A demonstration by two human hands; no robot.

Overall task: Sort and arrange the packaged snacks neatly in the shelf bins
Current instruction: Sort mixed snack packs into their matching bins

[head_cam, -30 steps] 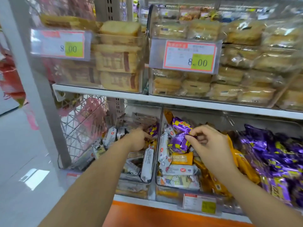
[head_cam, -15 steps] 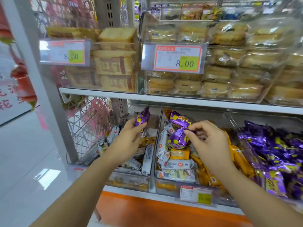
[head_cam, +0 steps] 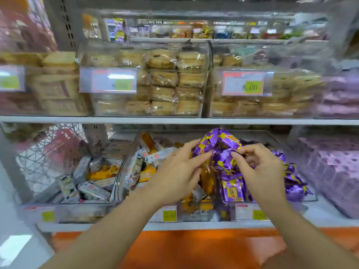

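White bars (head_cam: 91, 191) lie jumbled in the left bin. The left hand (head_cam: 180, 171) pinches a bunch of purple packets (head_cam: 219, 144) on one side and the right hand (head_cam: 260, 171) pinches the other, likely gathering strays. The bunch hangs between both sets of fingertips, above orange packs (head_cam: 207, 179), beside the purple heap (head_cam: 293, 183).

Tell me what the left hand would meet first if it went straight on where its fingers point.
The purple packets: the left hand points up and rightward into the bunch it touches, shared with the right hand. What lies behind is hidden.
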